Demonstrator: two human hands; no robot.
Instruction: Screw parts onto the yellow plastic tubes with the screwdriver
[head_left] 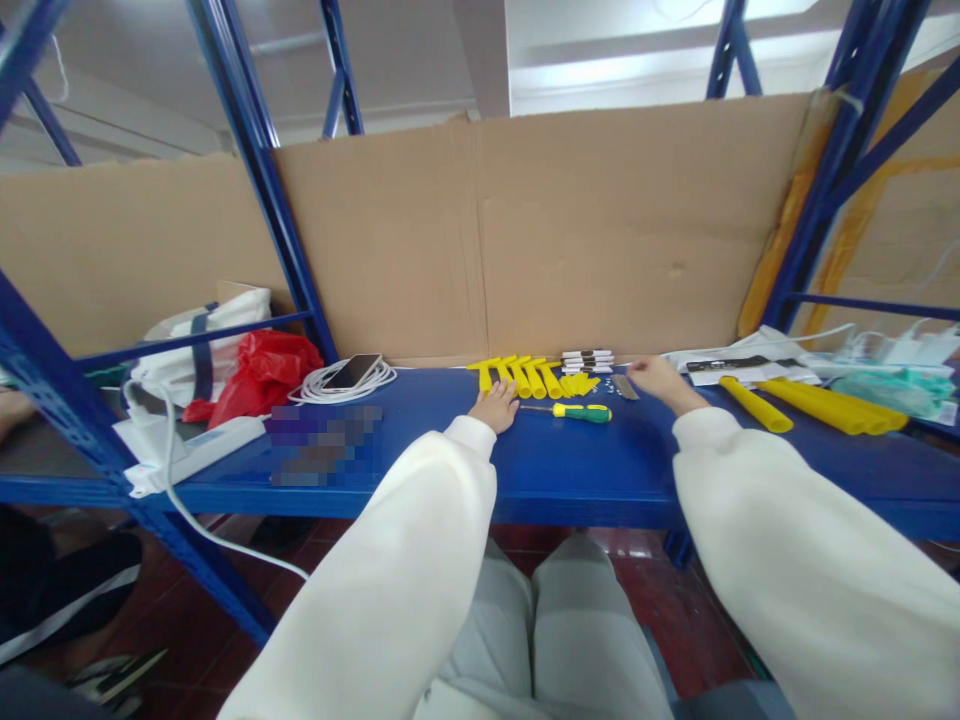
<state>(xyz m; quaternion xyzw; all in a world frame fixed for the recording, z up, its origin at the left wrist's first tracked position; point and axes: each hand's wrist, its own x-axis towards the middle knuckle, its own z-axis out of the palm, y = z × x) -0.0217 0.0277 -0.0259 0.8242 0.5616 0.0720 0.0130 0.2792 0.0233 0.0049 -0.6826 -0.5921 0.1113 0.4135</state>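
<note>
My left hand (495, 405) lies with its fingers spread at the near side of a row of yellow plastic tube-shaped parts (533, 380), touching or very near them. A screwdriver (581, 412) with a green and yellow handle rests on the table just right of it, its shaft pointing left. My right hand (654, 378) is curled closed beside a small stack of flat metal plates (624, 387); what its fingers hold, if anything, is too small to make out. Between the hands lie small flat yellow pieces (579, 385), tiny screw-like bits (612, 386) and a stack of white-and-black pieces (587, 360).
A cardboard panel (600, 230) closes off the back of the blue table (585, 470). Larger yellow tubes (832, 405) lie at right. On the left are a phone (354, 371) on a coiled white cable, a red bag (262, 370) and a power strip (199, 452). Blue posts stand at both sides.
</note>
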